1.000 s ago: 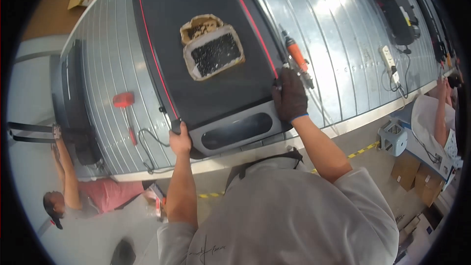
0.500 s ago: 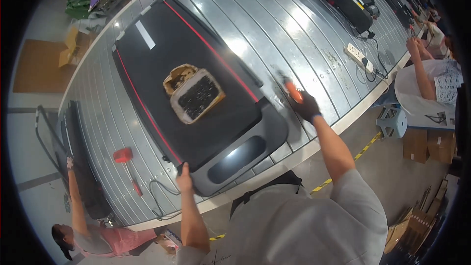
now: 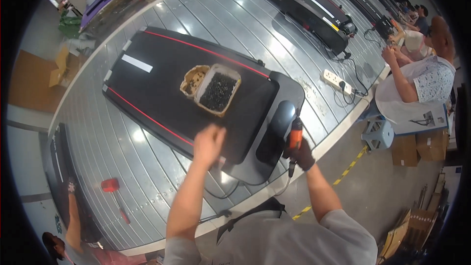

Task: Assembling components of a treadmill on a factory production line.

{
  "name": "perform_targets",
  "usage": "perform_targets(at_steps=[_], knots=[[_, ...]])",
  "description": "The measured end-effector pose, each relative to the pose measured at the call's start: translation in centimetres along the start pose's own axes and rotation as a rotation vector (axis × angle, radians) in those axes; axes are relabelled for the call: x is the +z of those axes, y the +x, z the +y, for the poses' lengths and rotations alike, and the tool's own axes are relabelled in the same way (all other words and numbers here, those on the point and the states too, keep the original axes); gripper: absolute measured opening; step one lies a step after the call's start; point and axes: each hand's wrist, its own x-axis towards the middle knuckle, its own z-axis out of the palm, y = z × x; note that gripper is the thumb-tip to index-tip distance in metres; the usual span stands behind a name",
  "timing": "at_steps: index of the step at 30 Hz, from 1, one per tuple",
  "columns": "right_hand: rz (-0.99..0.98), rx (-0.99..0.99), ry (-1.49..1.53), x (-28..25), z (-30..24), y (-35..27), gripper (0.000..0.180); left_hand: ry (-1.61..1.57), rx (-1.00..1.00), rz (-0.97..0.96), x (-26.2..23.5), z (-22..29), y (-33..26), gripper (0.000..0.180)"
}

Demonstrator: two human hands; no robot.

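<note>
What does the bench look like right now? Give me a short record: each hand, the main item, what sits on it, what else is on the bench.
left hand: bare, above the near end of the treadmill, holding nothing I can see
right hand: dark glove, gripping an orange screwdriver
main item: flat black treadmill with red side stripes, lying on the metal bench
on it: two open boxes of small dark parts
also on bench: red mallet, white power strip, more treadmills
others: a seated person at the right
</note>
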Motion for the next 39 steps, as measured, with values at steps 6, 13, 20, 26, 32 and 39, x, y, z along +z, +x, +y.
perform_targets(at_steps=[6, 13, 20, 26, 32, 39], knots=[[-0.166, 0.000, -0.030, 7.0, -1.9, 0.7, 0.041, 0.408, 0.083, 0.125, 1.7, -7.4, 16.3, 0.014], [-0.113, -0.198, -0.322, 5.0, -4.2, 2.2, 0.035, 0.554, -0.001, -0.093, 3.8, -4.8, 19.5, 0.015], [-0.286, -0.061, -0.243, 3.9, -5.5, 2.9, 0.050, 0.481, 0.082, 0.057, 2.7, -6.0, 18.3, 0.013], [-0.355, -0.161, -0.298, 3.4, -5.7, 3.9, 0.047, -0.212, -0.221, 0.337, 2.9, -2.8, 14.0, 0.010], [-0.551, -0.229, -0.353, 2.6, -8.7, 2.4, 0.044, -1.639, -0.442, 0.172, 3.9, 0.9, 0.8, 0.022], [-0.722, -0.233, -0.915, 5.8, -13.7, -4.9, 0.052, -1.720, -0.291, 0.124, 4.4, -0.5, -10.9, 0.016]])
